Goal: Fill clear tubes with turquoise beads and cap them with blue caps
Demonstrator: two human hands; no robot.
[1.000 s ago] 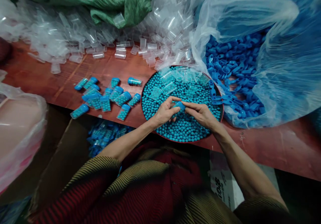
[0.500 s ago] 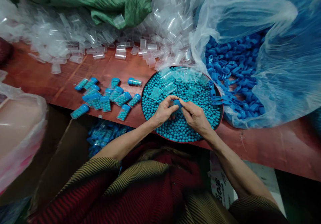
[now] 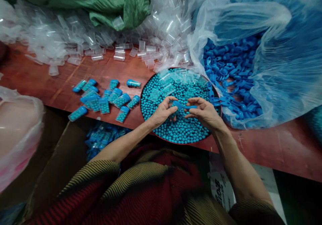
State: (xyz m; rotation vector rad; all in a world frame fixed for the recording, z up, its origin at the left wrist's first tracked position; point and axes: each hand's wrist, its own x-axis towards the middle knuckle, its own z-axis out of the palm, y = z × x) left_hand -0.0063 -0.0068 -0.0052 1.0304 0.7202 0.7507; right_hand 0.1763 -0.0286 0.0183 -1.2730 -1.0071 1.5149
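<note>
My left hand (image 3: 162,113) is closed on a small clear container, mostly hidden by the fingers, with a blue flip cap (image 3: 177,104) at its top. From the cap a blue flap sticks out to the right. My right hand (image 3: 206,115) is open around that flap, thumb and fingers apart; whether they touch it is hard to see. Both hands are over a round red-rimmed tray (image 3: 142,112) of turquoise beads (image 3: 176,131). Some empty clear containers (image 3: 168,89) lie on the beads at the back.
Several filled, capped containers (image 3: 122,100) lie left of the tray on the reddish table (image 3: 62,95). Clear empties (image 3: 173,27) are heaped behind, beside green cloth (image 3: 120,3). At right, a plastic bag (image 3: 284,94) holds blue caps (image 3: 233,63). More filled containers (image 3: 104,136) sit below the table edge.
My right hand has drawn back to the right from the cap, and its fingers have spread. The cap's flap now shows extended. My left hand keeps its hold on the container.
</note>
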